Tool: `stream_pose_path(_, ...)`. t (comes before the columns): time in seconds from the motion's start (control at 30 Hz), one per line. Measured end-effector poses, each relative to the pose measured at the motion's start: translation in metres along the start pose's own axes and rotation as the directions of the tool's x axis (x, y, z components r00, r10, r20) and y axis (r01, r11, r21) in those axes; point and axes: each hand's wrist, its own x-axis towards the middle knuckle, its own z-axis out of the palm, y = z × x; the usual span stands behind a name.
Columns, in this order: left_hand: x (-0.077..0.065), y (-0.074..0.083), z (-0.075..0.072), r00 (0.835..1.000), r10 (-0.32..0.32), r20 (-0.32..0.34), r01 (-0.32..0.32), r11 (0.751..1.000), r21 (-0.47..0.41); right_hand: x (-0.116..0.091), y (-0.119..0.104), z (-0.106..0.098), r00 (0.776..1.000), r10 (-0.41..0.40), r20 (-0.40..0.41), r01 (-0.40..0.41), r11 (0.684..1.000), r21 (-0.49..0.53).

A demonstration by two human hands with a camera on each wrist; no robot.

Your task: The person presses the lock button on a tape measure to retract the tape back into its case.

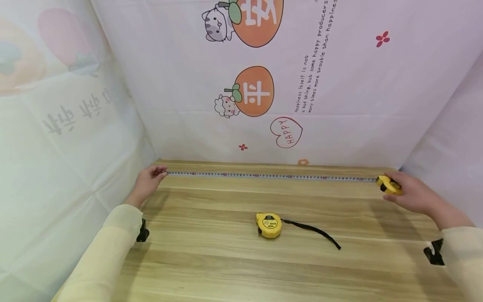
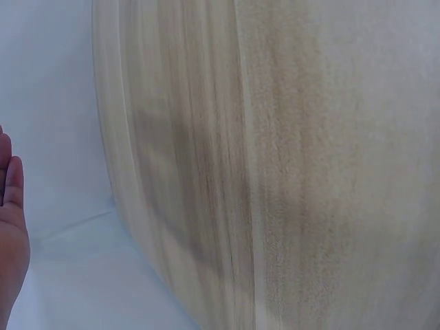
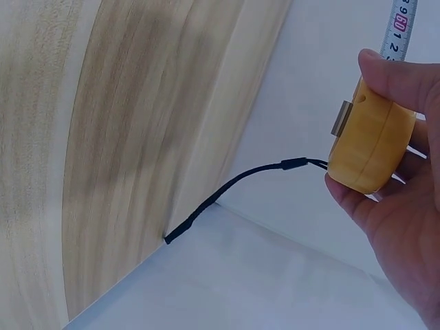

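Observation:
Near the table's back left corner my left hand (image 1: 149, 179) pinches the end of a metal tape blade (image 1: 271, 177). The blade runs nearly straight along the table's back edge to a yellow tape measure (image 1: 388, 185) at the right. My right hand (image 1: 413, 193) grips that tape measure's case, thumb along its top near the blade's mouth. In the right wrist view the blade leaves the case (image 3: 375, 141) just past a red 60 mark, and a black wrist strap (image 3: 240, 179) hangs from it. Only part of the left hand (image 2: 10, 234) shows in the left wrist view; the blade's end is hidden there.
A second yellow tape measure (image 1: 270, 225) lies mid-table with its black strap (image 1: 313, 228) stretched to the right. White printed sheets (image 1: 181, 84) rise behind and at both sides of the wooden table (image 1: 211, 260). Black clips (image 1: 142, 231) sit by both forearms.

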Motion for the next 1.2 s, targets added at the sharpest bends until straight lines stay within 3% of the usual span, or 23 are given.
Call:
stream_pose_path(0.43, 0.002, 0.004, -0.002, 1.0, 0.002, -0.021, -0.002, 1.0, -0.004, -0.001, -0.006, -0.008, 1.0, 0.02, -0.011, -0.02, 1.0, 0.0)
stream_pose_path(0.7, 0.002, 0.002, -0.004, 0.997, 0.062, -0.046, -0.064, 0.998, -0.029, -0.002, -0.006, -0.013, 0.999, 0.02, -0.035, -0.02, 1.0, 0.002)
stream_pose_path(0.97, 0.003, 0.005, -0.006, 1.0, -0.009, -0.019, 0.009, 1.0, 0.002, -0.006, -0.008, -0.017, 0.996, -0.01, -0.086, 0.012, 1.0, 0.022)
stream_pose_path(1.2, 0.003, 0.004, -0.006, 1.0, 0.002, -0.031, -0.002, 1.0, 0.013, -0.008, -0.009, -0.015, 0.996, -0.03, -0.083, 0.034, 0.998, 0.045)
